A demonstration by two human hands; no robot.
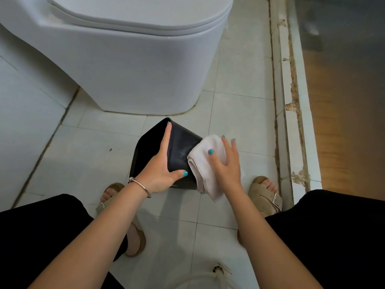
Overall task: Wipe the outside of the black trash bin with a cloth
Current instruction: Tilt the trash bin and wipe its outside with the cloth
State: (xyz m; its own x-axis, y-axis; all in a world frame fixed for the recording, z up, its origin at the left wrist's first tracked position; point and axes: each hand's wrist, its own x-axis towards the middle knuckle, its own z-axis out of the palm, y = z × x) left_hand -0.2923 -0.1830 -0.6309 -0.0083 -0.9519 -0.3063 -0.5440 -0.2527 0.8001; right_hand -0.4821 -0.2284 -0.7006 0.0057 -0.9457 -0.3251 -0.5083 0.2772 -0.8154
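Bin [181, 147] on the tiled floor [100, 155], just in front of the toilet [125, 65] base, between the person's sandalled feet. Black, glossy, boxy. It looks tipped or turned so one corner points away toward the toilet and a broad side face is turned up to the camera; whether it lies fully on its side or only leans I cannot tell. Long axis appears to run from near the feet out toward the toilet, angled slightly left.

Left hand [161, 170]: spread wide, fingers straight along the bin's left edge, thumb hooked round the near lower corner. A bracing hold, judged to steady the bin and keep the working face up while the other hand rubs. Bracelet [141, 185] on that wrist.

Right hand [226, 163]: fingers extended and flat, pressing a folded white cloth [205, 163] against the bin's right side. Nothing curled round the cloth; palm pressure keeps it there. Loose end of the cloth hangs down toward the floor.

Faint pale smear on the dark face just left of the cloth, possibly dust or a drying streak. Judgement: wiping is under way on the right side.
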